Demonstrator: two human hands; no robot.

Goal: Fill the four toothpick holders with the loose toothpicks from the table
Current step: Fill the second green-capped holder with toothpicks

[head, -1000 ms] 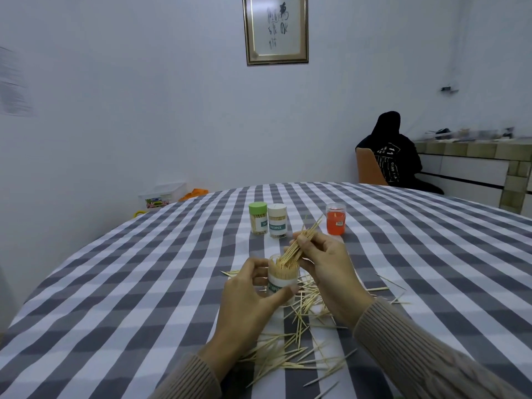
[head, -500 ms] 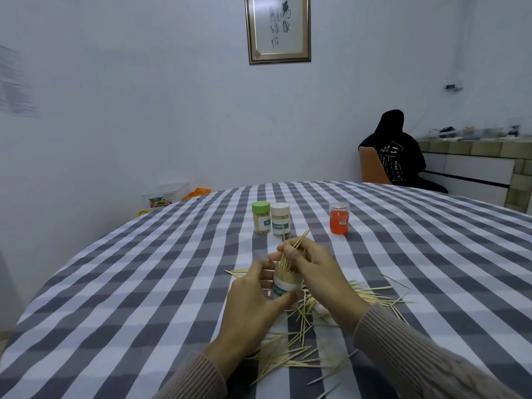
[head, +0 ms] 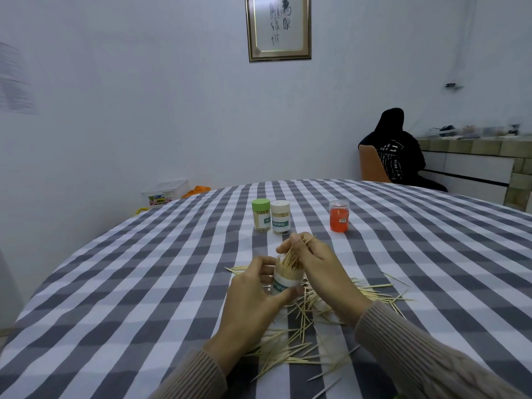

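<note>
My left hand (head: 253,295) grips a clear toothpick holder with a white and green label (head: 285,280), held just above the table. My right hand (head: 313,266) pinches a small bundle of toothpicks (head: 293,254) whose lower ends sit inside the holder's open mouth. Loose toothpicks (head: 302,335) lie scattered on the checked cloth under and behind my hands. Farther back stand a green-capped holder (head: 261,216) and a white-capped holder (head: 280,218), both full, and an orange-tinted clear holder (head: 339,216) to their right.
The round table carries a grey and white checked cloth (head: 144,283). A person in black sits on a chair (head: 371,165) beyond the far edge. A plastic box (head: 165,191) rests by the wall at the left.
My right hand has lowered the bundle of toothpicks deeper into the holder. Both hands and the holder have shifted slightly away from me.
</note>
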